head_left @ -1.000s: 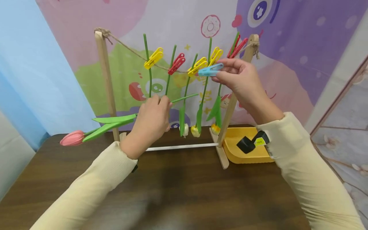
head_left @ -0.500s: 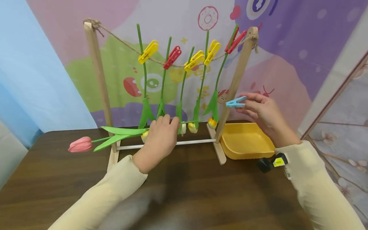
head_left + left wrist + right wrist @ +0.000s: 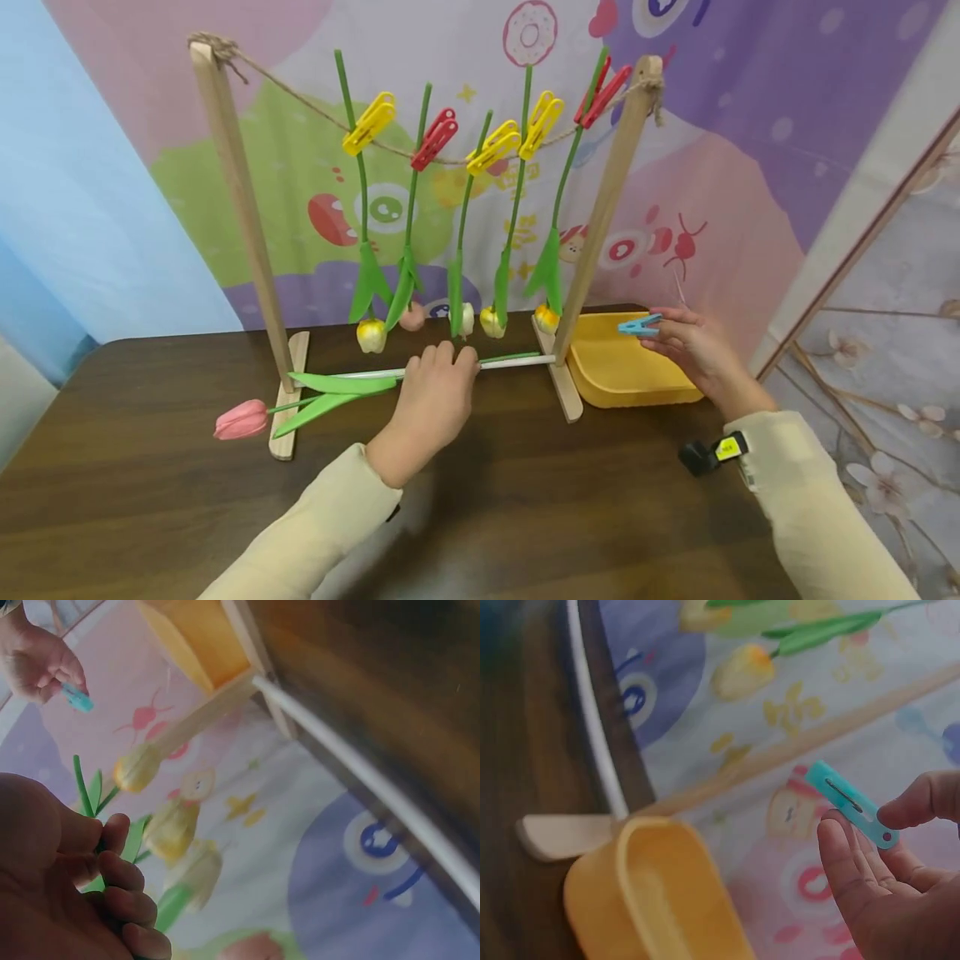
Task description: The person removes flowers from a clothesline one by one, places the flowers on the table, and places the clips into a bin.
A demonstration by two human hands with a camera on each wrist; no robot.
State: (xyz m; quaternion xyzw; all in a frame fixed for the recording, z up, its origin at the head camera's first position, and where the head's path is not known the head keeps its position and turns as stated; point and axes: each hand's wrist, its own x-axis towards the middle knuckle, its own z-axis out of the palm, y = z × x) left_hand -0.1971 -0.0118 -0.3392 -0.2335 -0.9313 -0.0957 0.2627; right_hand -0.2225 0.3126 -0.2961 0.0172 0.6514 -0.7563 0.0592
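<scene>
A person's left hand [image 3: 433, 398] grips a pink tulip [image 3: 241, 419] by the stem, fingers curled round it, the bloom toward nine o'clock, the stem's tip toward three, roughly along the white crossbar [image 3: 517, 362]. Toward three o'clock, the right hand [image 3: 705, 354] pinches a blue clothespin [image 3: 639, 325] between thumb and fingers, its nose toward nine, near a yellow tray [image 3: 622, 371]. Five clipped tulips [image 3: 371, 336] hang from twine [image 3: 296, 98], blooms toward six; print on the yellow wrist label [image 3: 727, 448] is too small to read

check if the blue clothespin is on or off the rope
Off: the right grip pinches the blue clothespin well below the rope, apart from it.
</scene>
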